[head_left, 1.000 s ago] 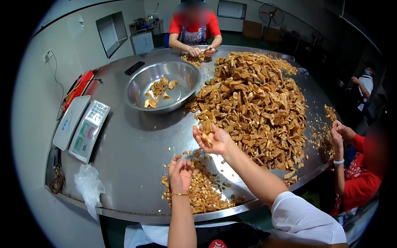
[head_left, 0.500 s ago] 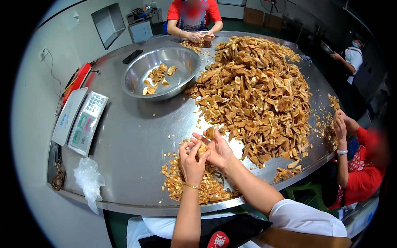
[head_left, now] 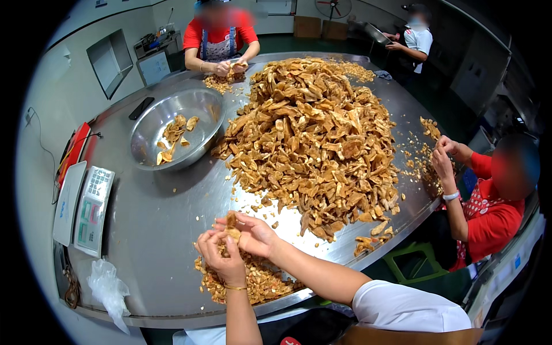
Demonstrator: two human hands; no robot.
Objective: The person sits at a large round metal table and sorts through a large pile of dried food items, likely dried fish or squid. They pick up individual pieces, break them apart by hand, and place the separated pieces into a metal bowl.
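Note:
Above the near edge of a steel table, my left hand (head_left: 221,256) and my right hand (head_left: 257,234) meet over a dried brown piece (head_left: 232,230), curled and leathery like dried fruit or peel. My left thumb and fingers pinch its lower, paler part. Half-curled around its other side, the right hand's fingers support the piece with the palm turned up. Under both hands lies a low heap of small yellow-brown seeds or bits (head_left: 253,286). A large mound of similar dried pieces (head_left: 322,138) rises just beyond my right hand.
Left of the mound stands a steel bowl (head_left: 201,141) with a few pieces. A phone (head_left: 141,108), a scale (head_left: 92,213) and a crumpled plastic bag (head_left: 108,290) lie leftward. Co-workers in red handle pieces across the table and at right; another person carries a metal pan (head_left: 376,34).
My view has swung right, so the table's contents sit further left. Both hands remain together on a dried piece, their fingers slightly shifted. The person at the back right now shows more fully.

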